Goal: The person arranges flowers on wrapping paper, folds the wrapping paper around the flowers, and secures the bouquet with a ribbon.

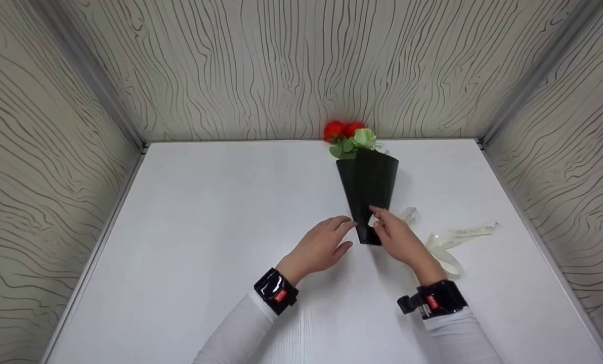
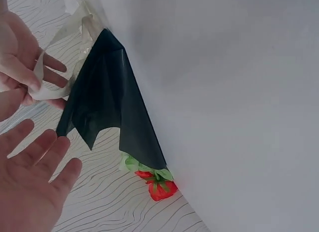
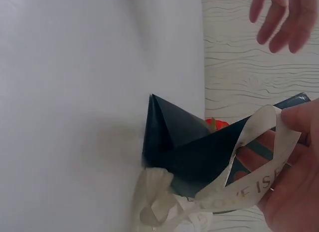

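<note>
A bouquet in black wrapping paper (image 1: 370,182) lies on the white table, its narrow end toward me. Red roses (image 1: 334,130) and a pale green flower (image 1: 364,137) show at its wide end. My right hand (image 1: 397,237) is at the lower part of the wrap. Between its thumb and fingers it pinches a cream ribbon (image 3: 234,194) with printed letters, which forms a loop there. Beside the wrap's narrow end sits a gathered bow (image 3: 154,187). My left hand (image 1: 324,245) holds nothing; its extended fingers (image 2: 55,152) are right at the wrap's left edge.
Loose ribbon ends (image 1: 463,233) trail across the table (image 1: 220,212) to the right of my right hand. Patterned panels (image 1: 261,71) stand behind the table and on both sides. The flower heads are close to the back panel.
</note>
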`<state>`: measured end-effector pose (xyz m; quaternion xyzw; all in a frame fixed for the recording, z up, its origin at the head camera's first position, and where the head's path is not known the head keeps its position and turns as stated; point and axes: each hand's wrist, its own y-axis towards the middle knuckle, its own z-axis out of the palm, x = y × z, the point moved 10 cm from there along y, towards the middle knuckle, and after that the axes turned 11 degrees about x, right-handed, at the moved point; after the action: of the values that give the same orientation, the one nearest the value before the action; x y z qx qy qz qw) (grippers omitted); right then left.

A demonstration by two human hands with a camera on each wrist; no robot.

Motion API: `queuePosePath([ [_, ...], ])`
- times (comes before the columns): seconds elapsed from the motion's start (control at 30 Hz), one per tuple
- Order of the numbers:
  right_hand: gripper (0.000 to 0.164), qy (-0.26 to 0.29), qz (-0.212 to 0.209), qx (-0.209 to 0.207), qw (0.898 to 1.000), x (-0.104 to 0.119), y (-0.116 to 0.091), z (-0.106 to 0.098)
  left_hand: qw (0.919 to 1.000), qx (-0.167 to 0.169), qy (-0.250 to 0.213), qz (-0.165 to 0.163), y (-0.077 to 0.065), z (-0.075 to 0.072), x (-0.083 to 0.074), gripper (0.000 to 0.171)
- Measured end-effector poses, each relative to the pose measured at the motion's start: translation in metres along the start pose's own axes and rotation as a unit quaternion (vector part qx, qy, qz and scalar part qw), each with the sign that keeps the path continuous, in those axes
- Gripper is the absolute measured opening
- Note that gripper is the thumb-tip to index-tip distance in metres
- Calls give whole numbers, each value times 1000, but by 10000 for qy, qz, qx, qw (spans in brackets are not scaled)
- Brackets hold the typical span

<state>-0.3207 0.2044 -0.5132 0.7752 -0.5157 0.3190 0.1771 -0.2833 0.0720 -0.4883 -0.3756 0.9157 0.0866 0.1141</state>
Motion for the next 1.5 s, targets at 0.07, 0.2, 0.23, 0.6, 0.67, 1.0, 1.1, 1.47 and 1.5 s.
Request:
queuePosePath([
  [0.07, 37, 39, 24, 217, 9998, 1, 5, 11, 9999, -81, -146, -6, 0, -2, 2, 43],
  [0.2, 34, 238, -13, 561, 9981, 4, 13, 29, 9991, -105, -400, -102, 3, 2, 11, 43],
  [0.23, 33, 289, -77, 623, 9976, 6, 15, 33, 9988, -75, -469, -135, 4, 5, 14, 44],
  [0.6, 20, 624, -900, 515, 9927, 24, 27, 44, 9830, 365, -1613, -793, 26, 33, 45, 61],
  [0.67, 16, 774, -980, 511, 9909, 26, 28, 45, 9809, 267, -1721, -861, 29, 32, 48, 59],
  [1.0, 8, 591, -463, -87, 9971, 12, 31, 31, 9608, -736, -2159, -1574, 22, 17, 76, 19],
  [1.1, 11, 119, -86, -373, 9992, 2, 30, 23, 9404, -1021, -2822, -1599, 14, 12, 86, 18],
  [1.47, 8, -888, 293, -717, 9930, -18, 30, 12, 7944, -1060, -5826, -1353, -23, 6, 100, 9],
  [1.5, 9, -801, 340, -661, 9940, -20, 31, 13, 7904, -954, -5905, -1323, -28, 4, 100, 11],
])
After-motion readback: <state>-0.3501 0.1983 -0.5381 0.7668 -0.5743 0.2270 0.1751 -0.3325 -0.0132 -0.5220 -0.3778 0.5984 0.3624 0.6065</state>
